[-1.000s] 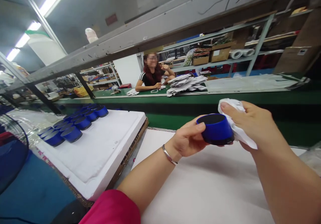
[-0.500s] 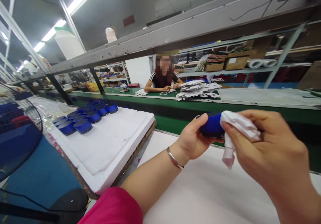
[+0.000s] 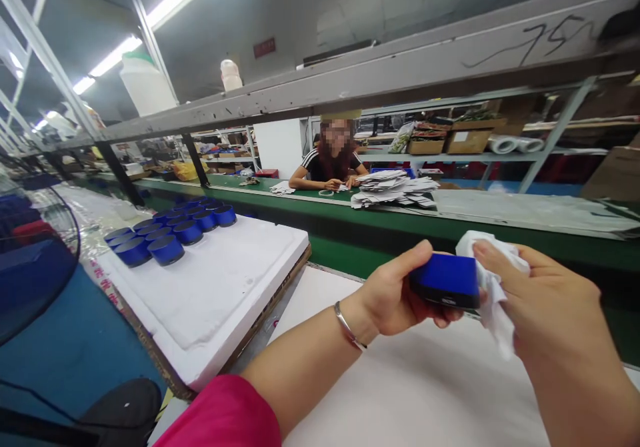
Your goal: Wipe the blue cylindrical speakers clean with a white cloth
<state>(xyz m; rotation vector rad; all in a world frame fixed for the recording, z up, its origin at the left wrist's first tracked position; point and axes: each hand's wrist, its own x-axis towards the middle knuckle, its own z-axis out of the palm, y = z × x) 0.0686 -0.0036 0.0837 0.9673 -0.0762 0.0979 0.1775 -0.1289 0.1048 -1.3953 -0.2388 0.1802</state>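
Note:
My left hand [image 3: 395,297] grips a small round blue speaker [image 3: 444,280] by its side, holding it level above the white tabletop [image 3: 400,393]. A crumpled white cloth [image 3: 493,287] is pinched in my right hand [image 3: 543,303], and it presses against the speaker's right side. A silver bracelet sits on my left wrist. Several more blue speakers [image 3: 170,230] stand in rows on a white foam board [image 3: 225,287] to my left.
A green conveyor belt [image 3: 400,223] runs across behind the table. On its far side a person [image 3: 333,160] sits with arms on the bench next to a stack of flat papers [image 3: 393,188]. Metal shelving crosses overhead. A fan guard [image 3: 35,260] stands at far left.
The speaker has turned in my left hand, from open top facing up to its side facing me. My right hand with the cloth moved from over its top to its right side.

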